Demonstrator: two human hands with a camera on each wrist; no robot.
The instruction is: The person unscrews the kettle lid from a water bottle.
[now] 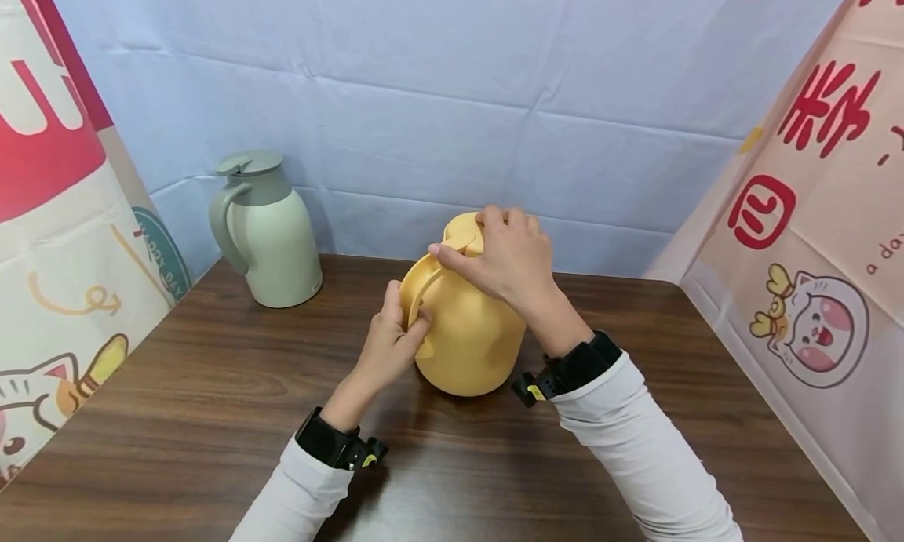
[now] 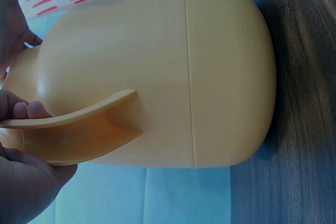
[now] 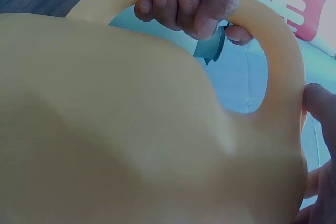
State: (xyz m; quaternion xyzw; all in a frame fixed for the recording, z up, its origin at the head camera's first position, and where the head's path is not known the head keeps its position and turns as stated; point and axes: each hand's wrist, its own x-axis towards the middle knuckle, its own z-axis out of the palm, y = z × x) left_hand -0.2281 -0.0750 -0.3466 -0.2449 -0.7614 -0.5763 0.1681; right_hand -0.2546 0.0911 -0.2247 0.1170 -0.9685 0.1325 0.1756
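Observation:
A yellow vacuum jug (image 1: 469, 346) stands on the wooden table in front of me, its handle turned toward the left. My left hand (image 1: 384, 342) grips that handle (image 2: 79, 142), with fingers wrapped through the loop and the thumb on the near side, as the right wrist view also shows. Over the top of the jug lies my right hand (image 1: 512, 260); its fingers curl over the far side of the lid (image 1: 462, 224) and its thumb reaches across to the top of the handle. Part of the lid is hidden under this hand.
A pale green vacuum jug (image 1: 278, 244) stands at the back left of the table (image 1: 212, 416), its handle facing left. Behind the table hangs a light blue cloth (image 1: 424, 134). Printed sheets (image 1: 833, 212) flank the left and right sides.

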